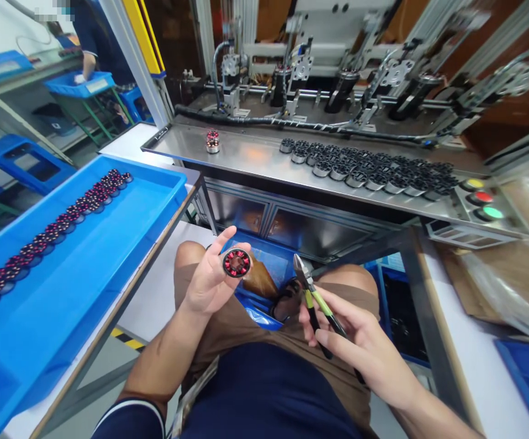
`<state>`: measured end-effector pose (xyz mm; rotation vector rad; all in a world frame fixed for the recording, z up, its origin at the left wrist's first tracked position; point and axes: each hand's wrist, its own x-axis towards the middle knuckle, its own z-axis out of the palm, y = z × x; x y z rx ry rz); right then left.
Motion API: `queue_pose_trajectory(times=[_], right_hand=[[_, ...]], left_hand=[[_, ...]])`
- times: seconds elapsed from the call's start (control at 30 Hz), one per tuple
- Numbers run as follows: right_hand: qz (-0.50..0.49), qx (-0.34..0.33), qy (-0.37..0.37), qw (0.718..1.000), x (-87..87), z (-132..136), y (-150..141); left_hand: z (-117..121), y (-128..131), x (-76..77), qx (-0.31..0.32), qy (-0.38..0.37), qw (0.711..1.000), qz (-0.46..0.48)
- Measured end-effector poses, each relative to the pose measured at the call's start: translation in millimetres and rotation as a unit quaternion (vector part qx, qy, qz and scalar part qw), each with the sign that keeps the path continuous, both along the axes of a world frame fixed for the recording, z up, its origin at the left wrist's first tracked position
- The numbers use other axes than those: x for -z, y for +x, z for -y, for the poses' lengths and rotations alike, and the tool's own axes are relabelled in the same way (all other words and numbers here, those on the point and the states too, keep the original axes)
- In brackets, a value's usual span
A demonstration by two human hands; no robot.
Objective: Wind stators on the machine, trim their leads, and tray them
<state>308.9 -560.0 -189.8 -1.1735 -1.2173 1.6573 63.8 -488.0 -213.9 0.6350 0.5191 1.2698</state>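
My left hand (212, 280) holds up a motor stator (236, 263), a round black ring with red-wound coils inside, between thumb and fingers. In my right hand (353, 338) is a pair of diagonal cutters (312, 299) with green and black handles, the jaws pointing up and away from me. The cutters stay apart from the stator, off to its right. Both hands are above my lap. Several wound stators (56, 230) lie in a long row in the blue tray (104, 256) on the left.
Ahead stands a winding machine with a metal ledge (250, 152). It bears a small stack of wound stators (213, 142) and rows of black cores (374, 167). Coloured buttons (481, 197) sit at the right. A blue bin (273, 259) is between my legs. Another person (102, 49) works far left.
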Motion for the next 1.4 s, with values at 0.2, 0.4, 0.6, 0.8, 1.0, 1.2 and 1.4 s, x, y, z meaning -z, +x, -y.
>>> queue_pose_trajectory(times=[0.2, 0.4, 0.6, 0.8, 1.0, 1.2, 1.4], right_hand=[[0.048, -0.031, -0.003, 0.998, -10.0, -22.7, -6.0], [0.292, -0.003, 0.327, 0.899, -63.0, -171.9, -37.8], [0.605, 0.033, 0.295, 0.738, -65.9, -305.0, -92.3], [0.620, 0.021, 0.338, 0.707, -39.1, -329.7, -114.2], [0.628, 0.026, 0.362, 0.688, -25.3, -340.4, -109.9], [0.633, 0.025, 0.370, 0.680, -19.3, -345.8, -107.5], [0.616, 0.035, 0.377, 0.691, -19.5, -342.9, -107.1]], left_hand=[[-5.4, -3.5, 5.2, -0.012, -0.005, 1.000, 0.008], [-1.7, -11.3, -0.4, -0.022, -0.020, 0.999, -0.040], [22.0, -99.4, -26.7, -0.135, 0.010, 0.941, -0.310], [-37.4, -244.0, -32.5, -0.294, -0.044, 0.616, -0.729], [-99.0, -318.6, 9.4, -0.328, -0.104, 0.523, -0.779], [-110.8, -346.9, 27.5, -0.351, -0.107, 0.484, -0.795], [-113.5, -339.1, 13.7, -0.368, -0.050, 0.472, -0.800]])
